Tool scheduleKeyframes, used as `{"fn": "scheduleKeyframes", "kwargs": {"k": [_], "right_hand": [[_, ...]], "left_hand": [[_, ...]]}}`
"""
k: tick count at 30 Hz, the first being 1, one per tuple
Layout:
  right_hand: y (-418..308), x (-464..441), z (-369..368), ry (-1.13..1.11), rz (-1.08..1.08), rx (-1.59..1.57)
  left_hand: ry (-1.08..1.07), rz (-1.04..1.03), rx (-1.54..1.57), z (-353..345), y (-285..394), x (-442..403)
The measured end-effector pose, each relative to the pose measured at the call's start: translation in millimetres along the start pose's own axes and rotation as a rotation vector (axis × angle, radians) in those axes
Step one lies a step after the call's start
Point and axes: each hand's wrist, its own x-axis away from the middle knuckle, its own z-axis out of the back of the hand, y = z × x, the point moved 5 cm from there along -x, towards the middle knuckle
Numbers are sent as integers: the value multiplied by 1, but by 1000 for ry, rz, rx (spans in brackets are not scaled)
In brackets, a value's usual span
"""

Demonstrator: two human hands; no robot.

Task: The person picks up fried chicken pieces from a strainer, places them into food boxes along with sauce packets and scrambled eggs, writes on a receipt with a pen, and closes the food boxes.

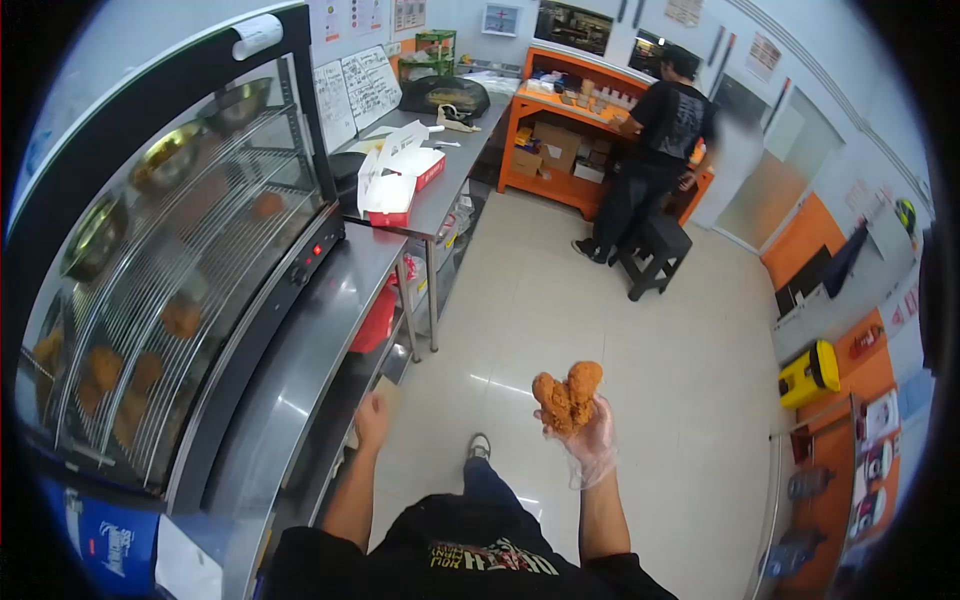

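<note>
In my right hand (590,440), gloved in clear plastic, are pieces of fried chicken (568,398), held up over the floor in front of me. They look like two drumsticks side by side. My bare left hand (371,420) is low beside the steel counter, its fingers closed around a flat tan sheet that looks like paper (387,392). To my left stands a glass warming cabinet (190,400) with more fried chicken (182,315) on its wire racks. Open red and white takeaway boxes (390,212) sit on the steel table ahead.
A steel counter (300,385) runs along my left under the cabinet. Ahead, a person (670,140) in dark clothes stands at an orange shelf unit (560,110), with a black stool (655,250) behind them. A yellow container (810,375) and a rack with bottles (808,483) line the right.
</note>
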Motion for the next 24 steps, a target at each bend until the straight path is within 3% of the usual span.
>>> {"fn": "scheduleKeyframes", "kwargs": {"k": [3, 5, 8, 12, 17, 19, 23, 24], "right_hand": [[-52, -123, 7, -45, -101, 112], [-78, -222, 0, -137, -191, 140], [-84, -358, -31, -295, -337, 94], [-69, -520, -77, -478, -438, 32], [-25, -688, -90, -656, -533, 195], [-13, -726, -90, -582, -613, 247], [4, -796, -98, -493, -723, 404], [6, -808, -101, -480, -754, 460]], "left_hand": [[183, -105, 285, -5, 131, -95], [296, -248, 307, -19, 166, -153], [269, -138, 361, -12, 207, -209], [331, -139, 296, 3, 258, -293], [225, -218, 150, -31, 270, -439], [192, -173, 11, -54, 270, -483], [141, 42, -314, -95, 248, -546], [8, 213, -292, -90, 260, -548]]}}
